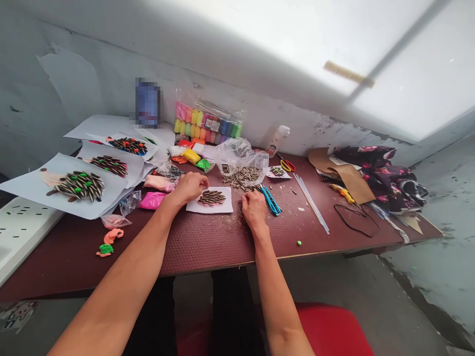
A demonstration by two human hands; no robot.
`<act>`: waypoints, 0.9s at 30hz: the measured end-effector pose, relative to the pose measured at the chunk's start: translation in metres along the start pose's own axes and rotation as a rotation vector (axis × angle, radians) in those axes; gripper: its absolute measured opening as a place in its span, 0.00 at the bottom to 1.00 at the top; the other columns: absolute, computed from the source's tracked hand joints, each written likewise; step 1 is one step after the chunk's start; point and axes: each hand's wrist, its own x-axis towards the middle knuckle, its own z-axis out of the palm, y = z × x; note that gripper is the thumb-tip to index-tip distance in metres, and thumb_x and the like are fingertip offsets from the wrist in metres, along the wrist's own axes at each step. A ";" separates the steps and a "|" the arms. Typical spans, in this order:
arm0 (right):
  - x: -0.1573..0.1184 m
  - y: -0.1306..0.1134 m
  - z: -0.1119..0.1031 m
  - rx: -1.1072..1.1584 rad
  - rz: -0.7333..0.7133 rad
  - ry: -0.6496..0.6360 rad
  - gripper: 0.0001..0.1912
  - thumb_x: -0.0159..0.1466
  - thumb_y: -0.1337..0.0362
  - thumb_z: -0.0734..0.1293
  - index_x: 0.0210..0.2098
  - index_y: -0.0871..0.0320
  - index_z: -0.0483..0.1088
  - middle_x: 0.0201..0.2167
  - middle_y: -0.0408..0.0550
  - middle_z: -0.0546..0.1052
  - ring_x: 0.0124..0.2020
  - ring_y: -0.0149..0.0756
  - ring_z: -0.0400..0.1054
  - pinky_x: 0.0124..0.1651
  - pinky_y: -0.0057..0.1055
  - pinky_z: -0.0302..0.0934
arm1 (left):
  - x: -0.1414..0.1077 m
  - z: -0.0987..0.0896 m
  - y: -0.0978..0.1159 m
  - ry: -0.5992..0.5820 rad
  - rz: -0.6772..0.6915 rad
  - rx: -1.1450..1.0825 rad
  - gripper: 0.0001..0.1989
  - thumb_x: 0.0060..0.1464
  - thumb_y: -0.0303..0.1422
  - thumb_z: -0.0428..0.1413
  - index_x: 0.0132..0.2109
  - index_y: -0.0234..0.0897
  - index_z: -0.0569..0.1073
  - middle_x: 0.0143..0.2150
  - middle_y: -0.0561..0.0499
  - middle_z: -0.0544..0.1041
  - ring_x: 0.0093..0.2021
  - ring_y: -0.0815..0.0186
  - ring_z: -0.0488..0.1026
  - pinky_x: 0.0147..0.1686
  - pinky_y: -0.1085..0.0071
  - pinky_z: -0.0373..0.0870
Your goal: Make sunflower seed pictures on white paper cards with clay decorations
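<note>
A small white paper (224, 206) with a seed-covered hedgehog shape (211, 198) lies on the dark red table (208, 242). My left hand (190, 187) rests curled at the paper's left edge, fingertips touching it. On the table just right of the paper sits my right hand (253, 207), fingers bent down; whether it pinches a seed I cannot tell. A pile of striped sunflower seeds (243, 176) spills from a clear plastic bag (241, 155) just beyond both hands.
Finished seed hedgehogs on white sheets (79, 186) (109, 164) (128, 145) lie at left. Clay packs (206, 126) stand by the wall, loose clay pieces (153, 200) nearby. A blue cutter (270, 200), scissors (287, 164), glue sticks (310, 201), cardboard (352, 180), floral cloth (386, 173) at right.
</note>
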 end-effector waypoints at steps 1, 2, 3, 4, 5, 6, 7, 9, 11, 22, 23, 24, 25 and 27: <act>0.001 0.001 -0.001 0.024 0.005 0.017 0.13 0.70 0.63 0.61 0.34 0.57 0.75 0.36 0.54 0.77 0.41 0.43 0.66 0.48 0.37 0.55 | 0.000 0.000 0.000 0.002 0.002 -0.008 0.15 0.56 0.28 0.51 0.40 0.46 0.83 0.44 0.47 0.83 0.48 0.54 0.75 0.47 0.63 0.67; 0.001 0.003 -0.001 0.044 0.028 0.048 0.14 0.71 0.63 0.60 0.35 0.57 0.75 0.37 0.54 0.77 0.41 0.43 0.66 0.48 0.37 0.55 | 0.000 0.000 -0.001 0.005 0.005 -0.017 0.15 0.55 0.28 0.52 0.40 0.46 0.83 0.44 0.47 0.83 0.48 0.54 0.75 0.47 0.63 0.67; 0.002 0.006 -0.001 0.058 0.065 0.090 0.14 0.71 0.63 0.59 0.37 0.57 0.76 0.38 0.55 0.77 0.42 0.44 0.66 0.48 0.37 0.55 | 0.000 0.001 -0.001 0.008 0.009 -0.023 0.15 0.55 0.28 0.52 0.40 0.46 0.83 0.43 0.47 0.83 0.48 0.54 0.75 0.47 0.63 0.67; 0.002 0.010 -0.001 0.063 0.111 0.132 0.14 0.71 0.64 0.59 0.40 0.58 0.76 0.40 0.57 0.77 0.42 0.45 0.66 0.48 0.37 0.55 | 0.000 0.001 -0.002 0.010 0.012 -0.026 0.15 0.55 0.28 0.52 0.39 0.46 0.83 0.43 0.48 0.83 0.48 0.54 0.75 0.47 0.64 0.68; 0.002 0.014 0.000 0.062 0.158 0.165 0.13 0.70 0.64 0.60 0.43 0.59 0.75 0.41 0.58 0.77 0.43 0.46 0.66 0.48 0.38 0.55 | 0.000 0.002 -0.003 0.012 0.014 -0.027 0.14 0.55 0.28 0.52 0.39 0.46 0.83 0.43 0.48 0.83 0.47 0.54 0.75 0.47 0.64 0.68; 0.001 0.019 0.002 0.056 0.192 0.185 0.11 0.69 0.63 0.62 0.45 0.60 0.75 0.43 0.60 0.77 0.44 0.47 0.67 0.47 0.39 0.56 | 0.000 0.002 -0.003 0.013 0.016 -0.025 0.14 0.55 0.28 0.52 0.39 0.46 0.83 0.42 0.48 0.83 0.47 0.55 0.75 0.47 0.64 0.68; 0.001 0.023 0.003 0.044 0.209 0.192 0.11 0.67 0.62 0.66 0.46 0.60 0.74 0.43 0.61 0.77 0.44 0.48 0.67 0.46 0.39 0.56 | 0.000 0.003 -0.004 0.016 0.018 -0.022 0.14 0.55 0.29 0.52 0.39 0.46 0.83 0.42 0.49 0.83 0.47 0.55 0.75 0.47 0.65 0.68; -0.001 0.028 0.007 0.024 0.209 0.198 0.13 0.61 0.62 0.73 0.45 0.59 0.74 0.42 0.59 0.77 0.44 0.48 0.68 0.45 0.38 0.57 | 0.000 0.005 -0.005 0.027 0.022 -0.019 0.15 0.55 0.29 0.52 0.39 0.47 0.83 0.42 0.49 0.84 0.47 0.55 0.75 0.47 0.65 0.68; -0.003 0.028 0.010 0.006 0.203 0.191 0.15 0.58 0.64 0.76 0.43 0.58 0.74 0.41 0.58 0.77 0.43 0.48 0.68 0.45 0.37 0.58 | 0.000 0.005 -0.005 0.038 0.027 -0.016 0.15 0.55 0.29 0.52 0.39 0.47 0.83 0.42 0.49 0.84 0.47 0.56 0.76 0.46 0.65 0.69; -0.001 0.015 -0.003 -0.003 0.259 0.101 0.18 0.58 0.66 0.75 0.48 0.59 0.78 0.47 0.61 0.77 0.48 0.52 0.68 0.50 0.41 0.59 | -0.001 0.004 -0.004 0.035 0.033 -0.020 0.15 0.55 0.28 0.51 0.39 0.46 0.83 0.43 0.48 0.83 0.48 0.53 0.76 0.47 0.63 0.68; -0.001 0.015 -0.003 -0.021 0.262 0.077 0.18 0.57 0.66 0.76 0.48 0.59 0.78 0.47 0.62 0.77 0.49 0.53 0.68 0.49 0.41 0.59 | -0.001 0.004 -0.004 0.034 0.032 -0.023 0.15 0.55 0.28 0.51 0.39 0.46 0.83 0.43 0.48 0.83 0.48 0.53 0.76 0.47 0.63 0.68; -0.001 0.014 -0.002 -0.033 0.260 0.060 0.19 0.57 0.65 0.76 0.48 0.59 0.79 0.47 0.63 0.77 0.49 0.54 0.68 0.49 0.42 0.59 | -0.001 0.004 -0.004 0.033 0.030 -0.024 0.15 0.55 0.28 0.52 0.39 0.46 0.83 0.43 0.48 0.83 0.48 0.53 0.76 0.47 0.63 0.68; -0.001 0.013 -0.002 -0.034 0.256 0.053 0.19 0.57 0.66 0.76 0.48 0.58 0.79 0.48 0.62 0.77 0.49 0.53 0.67 0.49 0.42 0.59 | -0.001 0.004 -0.004 0.031 0.029 -0.021 0.15 0.55 0.28 0.52 0.38 0.47 0.83 0.43 0.48 0.83 0.48 0.53 0.76 0.47 0.63 0.68; -0.001 0.010 -0.002 -0.009 0.232 0.041 0.17 0.58 0.67 0.76 0.47 0.56 0.80 0.48 0.60 0.77 0.49 0.51 0.68 0.49 0.41 0.60 | -0.001 0.004 -0.003 0.030 0.027 -0.010 0.14 0.55 0.28 0.52 0.38 0.46 0.83 0.43 0.48 0.83 0.47 0.54 0.76 0.47 0.64 0.68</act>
